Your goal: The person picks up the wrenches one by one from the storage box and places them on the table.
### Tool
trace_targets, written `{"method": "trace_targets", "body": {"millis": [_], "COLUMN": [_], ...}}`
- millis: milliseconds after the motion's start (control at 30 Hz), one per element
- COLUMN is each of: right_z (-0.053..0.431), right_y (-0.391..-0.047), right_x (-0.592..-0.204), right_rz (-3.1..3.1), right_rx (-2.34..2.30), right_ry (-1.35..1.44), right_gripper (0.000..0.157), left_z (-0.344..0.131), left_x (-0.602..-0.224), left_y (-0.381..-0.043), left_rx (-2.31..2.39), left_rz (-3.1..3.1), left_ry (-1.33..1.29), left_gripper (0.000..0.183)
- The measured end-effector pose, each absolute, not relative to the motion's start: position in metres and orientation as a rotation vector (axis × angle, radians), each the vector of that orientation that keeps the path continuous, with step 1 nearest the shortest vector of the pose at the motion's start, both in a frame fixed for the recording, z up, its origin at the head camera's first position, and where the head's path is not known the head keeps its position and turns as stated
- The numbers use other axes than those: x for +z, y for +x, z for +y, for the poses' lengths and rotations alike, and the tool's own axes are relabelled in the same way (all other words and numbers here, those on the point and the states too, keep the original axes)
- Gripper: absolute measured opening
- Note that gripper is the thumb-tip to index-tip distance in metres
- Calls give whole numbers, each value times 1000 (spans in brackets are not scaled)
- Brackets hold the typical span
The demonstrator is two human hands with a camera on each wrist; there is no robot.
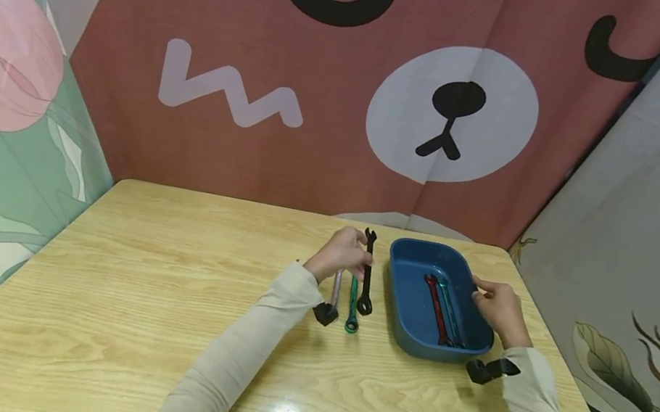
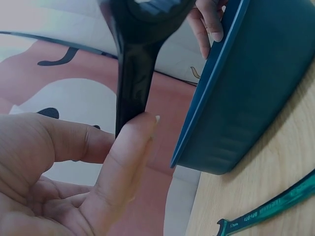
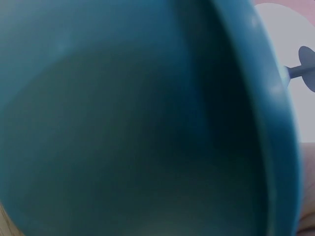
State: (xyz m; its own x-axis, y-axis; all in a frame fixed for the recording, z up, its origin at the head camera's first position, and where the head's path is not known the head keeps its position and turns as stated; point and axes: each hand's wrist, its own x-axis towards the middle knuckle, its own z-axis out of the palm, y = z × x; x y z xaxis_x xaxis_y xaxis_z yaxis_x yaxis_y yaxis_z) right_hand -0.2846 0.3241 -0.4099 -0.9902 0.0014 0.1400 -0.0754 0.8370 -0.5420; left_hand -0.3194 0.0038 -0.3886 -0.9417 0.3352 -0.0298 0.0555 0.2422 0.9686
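Between thumb and fingers my left hand pinches a black wrench, its ring end toward me. In the left wrist view that wrench rises from the fingertips, off the table. A green wrench and a paler purplish wrench lie beside it, the latter partly hidden by my wrist. My right hand grips the right rim of a blue plastic bin. Inside the bin lie a red wrench and a teal wrench, side by side. The bin's wall fills most of the right wrist view.
The wooden table reaches back to a curtain with a bear face. Patterned cloths hang at left and right. Small black camera mounts sit at both wrists. The bin stands near the table's right side.
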Motion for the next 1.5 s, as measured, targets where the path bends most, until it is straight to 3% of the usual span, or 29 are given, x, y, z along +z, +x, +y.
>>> {"method": "trace_targets", "body": {"millis": [1500], "right_z": [325], "right_y": [-285], "right_x": [-411], "right_rz": [-2856], "right_rx": [830], "right_ry": [94], "right_gripper": [41], "left_z": [-25], "left_x": [-397], "left_y": [-312], "left_rx": [1718], "left_rz": [2348], "left_ry": [325], "left_gripper": [55]}}
